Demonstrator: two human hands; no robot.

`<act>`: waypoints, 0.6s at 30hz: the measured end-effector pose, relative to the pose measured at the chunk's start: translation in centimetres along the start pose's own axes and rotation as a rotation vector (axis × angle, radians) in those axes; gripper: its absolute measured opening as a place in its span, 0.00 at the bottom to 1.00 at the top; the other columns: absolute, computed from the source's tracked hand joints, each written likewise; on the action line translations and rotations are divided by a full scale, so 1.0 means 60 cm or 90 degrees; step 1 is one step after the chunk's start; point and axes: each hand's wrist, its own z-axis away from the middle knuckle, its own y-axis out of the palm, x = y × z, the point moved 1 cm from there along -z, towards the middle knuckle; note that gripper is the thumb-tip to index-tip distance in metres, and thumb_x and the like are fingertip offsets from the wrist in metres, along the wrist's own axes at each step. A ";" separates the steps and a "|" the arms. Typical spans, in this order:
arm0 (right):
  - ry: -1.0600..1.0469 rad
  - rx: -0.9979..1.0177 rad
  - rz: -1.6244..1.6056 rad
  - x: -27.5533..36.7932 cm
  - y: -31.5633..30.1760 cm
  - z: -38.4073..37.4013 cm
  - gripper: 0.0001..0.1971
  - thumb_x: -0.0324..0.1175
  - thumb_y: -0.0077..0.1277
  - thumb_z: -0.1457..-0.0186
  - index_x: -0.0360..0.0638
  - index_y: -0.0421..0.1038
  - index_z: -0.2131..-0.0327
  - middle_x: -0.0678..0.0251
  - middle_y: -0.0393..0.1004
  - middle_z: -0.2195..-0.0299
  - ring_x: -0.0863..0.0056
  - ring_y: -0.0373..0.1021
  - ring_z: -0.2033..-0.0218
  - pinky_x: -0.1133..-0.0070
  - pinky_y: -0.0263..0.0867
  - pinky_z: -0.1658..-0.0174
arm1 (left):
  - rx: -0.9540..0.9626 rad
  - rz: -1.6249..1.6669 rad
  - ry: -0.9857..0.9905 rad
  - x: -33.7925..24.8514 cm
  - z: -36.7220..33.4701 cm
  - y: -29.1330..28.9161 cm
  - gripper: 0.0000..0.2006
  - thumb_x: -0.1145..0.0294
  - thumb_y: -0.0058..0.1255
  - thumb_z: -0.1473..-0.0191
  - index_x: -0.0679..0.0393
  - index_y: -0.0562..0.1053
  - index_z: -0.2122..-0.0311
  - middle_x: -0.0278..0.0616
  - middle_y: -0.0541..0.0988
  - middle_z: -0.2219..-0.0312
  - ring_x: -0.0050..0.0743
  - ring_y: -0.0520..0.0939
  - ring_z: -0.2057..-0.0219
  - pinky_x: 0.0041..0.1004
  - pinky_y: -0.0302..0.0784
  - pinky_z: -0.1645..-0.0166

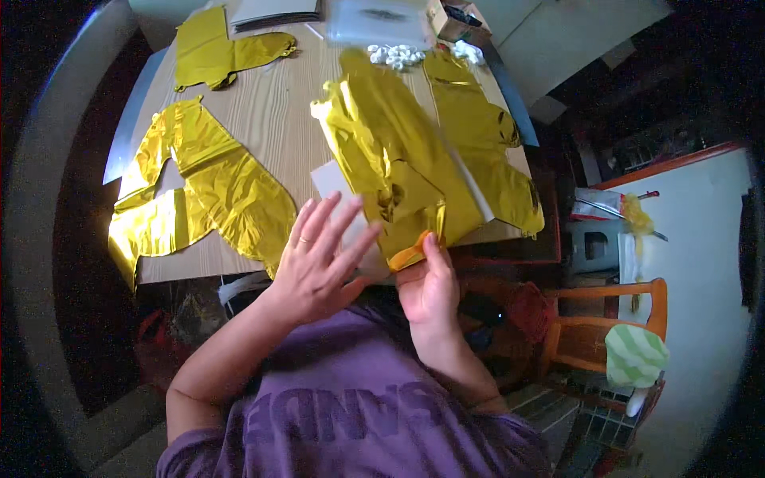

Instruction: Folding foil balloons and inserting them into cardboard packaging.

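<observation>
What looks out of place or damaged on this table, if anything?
No clear damage shows. The wrinkled gold foil piece at left looks slightly odd: it lies askew, reaching the table's near-left corner, right at the edge, so it might slip.

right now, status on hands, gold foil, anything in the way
Left hand open, holding nothing. Right hand gripping orange piece at near edge of gold foil. Other foil pieces close on either side.

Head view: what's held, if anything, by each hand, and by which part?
The right hand grips the orange piece at its right end; whether it also grips the adjoining gold foil can't be told. Left hand: open, no hold visible.
</observation>
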 end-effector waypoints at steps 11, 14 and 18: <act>0.021 0.034 0.018 -0.020 -0.002 0.006 0.18 0.36 0.43 0.33 0.38 0.64 0.44 0.60 0.71 0.47 0.67 0.68 0.46 0.67 0.64 0.42 | 0.073 0.011 0.083 0.024 0.027 0.020 0.31 0.68 0.51 0.52 0.56 0.66 0.39 0.50 0.66 0.40 0.50 0.68 0.40 0.48 0.63 0.36; 0.008 0.027 0.042 -0.020 0.003 0.005 0.19 0.35 0.41 0.33 0.37 0.62 0.43 0.58 0.69 0.45 0.66 0.67 0.44 0.66 0.63 0.41 | 0.078 0.041 0.079 0.026 0.026 0.019 0.29 0.70 0.50 0.51 0.58 0.67 0.40 0.51 0.66 0.41 0.51 0.69 0.40 0.46 0.65 0.37; -0.001 0.017 0.080 -0.016 0.002 -0.004 0.19 0.33 0.41 0.34 0.36 0.62 0.42 0.58 0.69 0.45 0.65 0.68 0.45 0.66 0.64 0.42 | 0.075 0.056 0.088 0.032 0.023 0.016 0.27 0.70 0.49 0.51 0.59 0.68 0.42 0.51 0.68 0.43 0.51 0.70 0.41 0.46 0.66 0.37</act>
